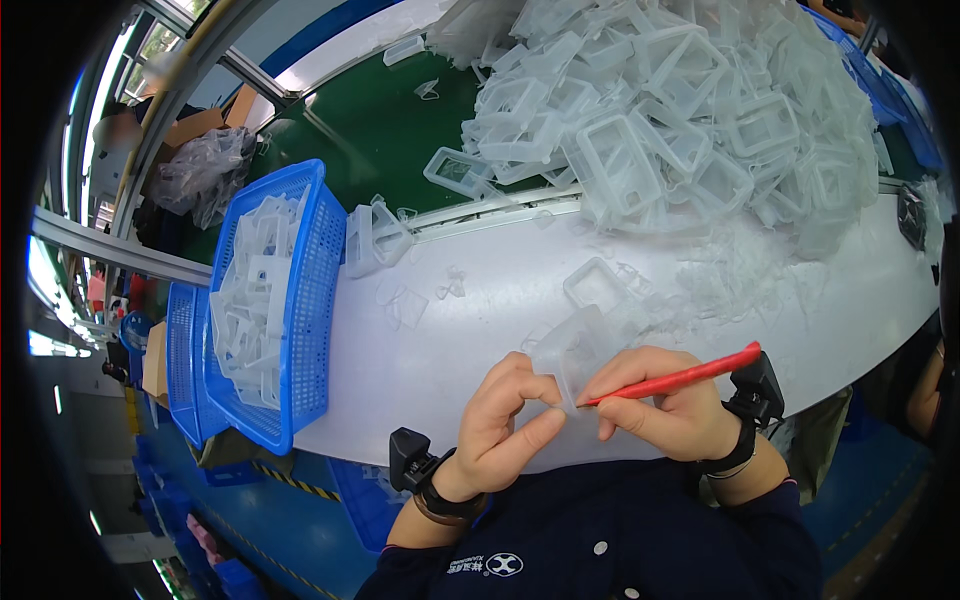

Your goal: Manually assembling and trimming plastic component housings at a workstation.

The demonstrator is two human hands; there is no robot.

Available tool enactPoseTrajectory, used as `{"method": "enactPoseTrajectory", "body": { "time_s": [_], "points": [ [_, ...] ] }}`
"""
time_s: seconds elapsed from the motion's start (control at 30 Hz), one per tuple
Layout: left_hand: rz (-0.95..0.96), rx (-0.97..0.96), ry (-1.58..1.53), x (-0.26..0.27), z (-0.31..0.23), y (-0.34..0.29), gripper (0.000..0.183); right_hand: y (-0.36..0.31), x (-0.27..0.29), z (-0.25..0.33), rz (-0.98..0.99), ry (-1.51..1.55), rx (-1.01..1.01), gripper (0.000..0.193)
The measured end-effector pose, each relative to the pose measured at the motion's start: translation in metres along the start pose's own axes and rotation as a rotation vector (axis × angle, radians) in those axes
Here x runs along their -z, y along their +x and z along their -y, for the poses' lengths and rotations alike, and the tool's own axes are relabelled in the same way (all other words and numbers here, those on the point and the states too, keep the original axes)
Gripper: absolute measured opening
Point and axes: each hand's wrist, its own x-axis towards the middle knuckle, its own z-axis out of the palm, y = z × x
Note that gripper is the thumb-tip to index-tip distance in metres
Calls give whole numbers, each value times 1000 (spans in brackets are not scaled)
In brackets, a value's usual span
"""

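Note:
A clear, frosted plastic frame [573, 345] is tilted up between my two hands, just above the white table. My left hand [508, 422] has its fingers curled and pinches the frame's near left edge. Gripped in my right hand [655, 400] is a red pen-shaped trimming tool [690, 375], its shaft slanting up to the right. The tool's thin tip meets the frame's near edge, while my right index finger presses along the frame's side. Another clear frame [596, 285] lies just beyond on the table.
A big heap of clear frames [690, 120] covers the back right, over the green surface [380, 120]. At left stands a blue basket [310, 290] filled with frames, with a few frames [375, 238] beside it. Plastic scraps [450, 283] lie on the white table [400, 400].

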Motion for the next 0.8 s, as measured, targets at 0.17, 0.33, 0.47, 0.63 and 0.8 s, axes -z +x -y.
{"method": "enactPoseTrajectory", "body": {
  "time_s": [0.17, 0.33, 0.47, 0.63, 0.8],
  "points": [
    [-17, 8, -138, -1, -5, -1, 12, 7, 1, -8, -86, -811, 518, 16],
    [-36, -84, -325, 12, -2, -10, 11, 0, 81, -4, -824, -1139, 426, 10],
    [-42, -98, -254, 14, -3, -14, 11, -11, 118, -1, -796, -1564, 206, 11],
    [-65, -54, -268, 10, -4, -14, 12, -16, 45, 25, -26, -299, 202, 12],
    [-68, -113, -211, 6, 0, -10, 12, 15, -12, 3, 275, -484, 429, 14]
  ]
}}
